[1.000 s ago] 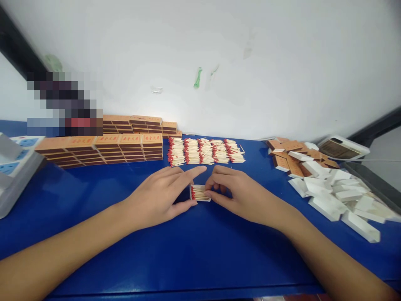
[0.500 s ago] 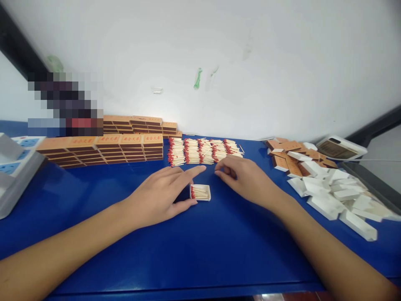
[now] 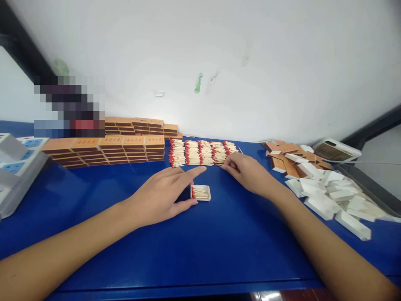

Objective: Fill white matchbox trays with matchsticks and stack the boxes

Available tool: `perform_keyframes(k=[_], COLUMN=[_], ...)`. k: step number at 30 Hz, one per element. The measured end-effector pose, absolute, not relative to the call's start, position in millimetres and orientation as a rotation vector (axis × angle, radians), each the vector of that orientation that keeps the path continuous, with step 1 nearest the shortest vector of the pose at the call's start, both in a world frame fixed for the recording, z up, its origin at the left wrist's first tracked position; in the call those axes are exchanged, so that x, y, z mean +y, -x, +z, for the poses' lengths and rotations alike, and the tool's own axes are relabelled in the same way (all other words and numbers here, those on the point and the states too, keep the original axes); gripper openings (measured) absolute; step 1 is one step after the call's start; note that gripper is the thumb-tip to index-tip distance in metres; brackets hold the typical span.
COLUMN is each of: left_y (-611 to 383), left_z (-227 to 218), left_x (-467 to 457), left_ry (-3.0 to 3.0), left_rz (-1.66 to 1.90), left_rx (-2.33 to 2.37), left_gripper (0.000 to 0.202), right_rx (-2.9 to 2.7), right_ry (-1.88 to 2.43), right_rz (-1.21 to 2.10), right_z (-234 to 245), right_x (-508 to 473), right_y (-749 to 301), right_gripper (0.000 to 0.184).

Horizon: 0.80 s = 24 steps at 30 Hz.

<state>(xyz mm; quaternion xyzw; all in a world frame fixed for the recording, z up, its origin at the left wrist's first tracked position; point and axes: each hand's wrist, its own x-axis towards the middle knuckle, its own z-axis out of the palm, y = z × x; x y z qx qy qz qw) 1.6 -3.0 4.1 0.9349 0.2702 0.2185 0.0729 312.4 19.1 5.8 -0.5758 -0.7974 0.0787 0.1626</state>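
Right fingers (image 3: 231,162) at wooden matches (image 3: 200,152); left hand (image 3: 163,194) flanks rectangular tray (image 3: 201,193).

At the upper left a pixelated block (image 3: 69,106) covers what stands behind the stacked matchboxes (image 3: 125,146), whose print is too small to read. The left edge cuts the white device (image 3: 14,175). The right hand (image 3: 249,172) hides the right end of the row of matches (image 3: 200,152); whether its fingers grip any cannot be told. Both forearms are cut by the bottom edge.
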Motion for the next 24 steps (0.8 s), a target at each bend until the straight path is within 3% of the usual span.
perform_keyframes(k=[14, 24], left_y=[-1, -1], left_z=[3, 4], left_x=[-3, -3], left_ry=[-2.789, -2.786], left_rz=[0.706, 0.682], left_rx=[0.789, 0.804], left_gripper=[0.077, 0.075], right_rx=[-2.436, -2.316], right_ry=[1.287, 1.457], right_rz=[0.501, 0.187], right_z=[23, 25], right_x=[-39, -13], right_y=[-244, -281], right_gripper=[0.013, 0.011])
